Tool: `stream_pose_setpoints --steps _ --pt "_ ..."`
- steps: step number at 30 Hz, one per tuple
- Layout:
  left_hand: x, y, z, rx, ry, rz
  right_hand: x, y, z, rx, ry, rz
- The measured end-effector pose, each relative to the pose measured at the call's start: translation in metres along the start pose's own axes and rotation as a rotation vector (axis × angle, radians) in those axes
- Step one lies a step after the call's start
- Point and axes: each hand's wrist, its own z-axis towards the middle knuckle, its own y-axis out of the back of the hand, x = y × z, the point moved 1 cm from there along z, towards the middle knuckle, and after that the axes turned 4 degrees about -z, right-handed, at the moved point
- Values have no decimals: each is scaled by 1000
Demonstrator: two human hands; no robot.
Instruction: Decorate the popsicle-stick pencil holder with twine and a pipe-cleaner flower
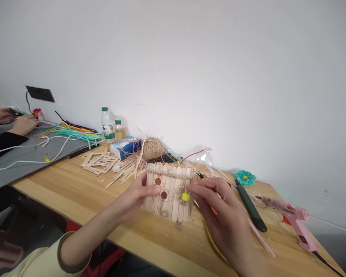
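A holder made of craft sticks (173, 188) stands tilted above the table, with braided trim along its top edge. Its left side rests in my left hand (138, 195), thumb on the front and the other fingers hidden behind. Two outlined flowers with dark brown centres are near that thumb. On the front's right part is a twine flower with a yellow pompom centre (185, 197). My right hand (223, 206) is closed in a pinch at this flower's upper right edge; whatever is between its fingertips is too small to make out.
A pink glue gun (295, 217) and a dark green cutter (250, 207) lie right, near a teal flower (245, 177). Behind are a twine ball (152, 148), loose craft sticks (99, 163) and a bottle (108, 127). Another person's hands (24, 124) work at far left.
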Motion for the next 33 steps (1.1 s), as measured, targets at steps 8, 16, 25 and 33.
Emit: stream_pose_setpoints --steps 8,16,25,33 --pt "2 1 2 1 39 -2 -2 5 2 68 33 16" --pt "3 14 10 -92 80 -35 -13 22 -13 -268 -456 602" --pt "3 38 33 -93 49 -55 -26 15 -26 -290 -687 518" --pt "5 41 47 -84 -11 -93 -9 -7 -51 -259 -823 610"
